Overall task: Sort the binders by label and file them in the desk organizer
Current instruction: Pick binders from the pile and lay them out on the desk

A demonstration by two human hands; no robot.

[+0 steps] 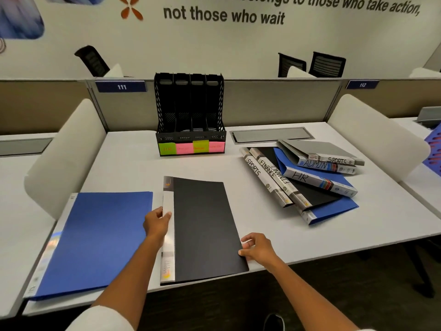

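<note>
Filing has not begun: all four slots of the desk organizer point(189, 115) stand empty. The left hand point(156, 223) pinches the black binder point(205, 228) by its spine; the right hand point(259, 247) fingers pinch its open edge on the tabletop point(133, 163). A blue binder point(95, 240) lies beside it. The binder pile point(307, 177) remains unsorted.

On the wall point(238, 44) ahead of me, dark lettering reads "...belongs to those who take action, not those who wait"; the first words are cut off. A blue plate point(121, 86) on the partition says "111", and another blue plate point(362, 85) further right says "112". In the pile to my right, handwritten spines read "SPORTS" point(253, 168), "FINANCE" point(267, 171), "FINANCE" point(281, 173) again, "HR" point(301, 177), "ADMIN" point(316, 165) and "SPORTS" point(337, 160). The sticky notes point(191, 147) on the organizer carry writing too blurred for me to read.
</note>
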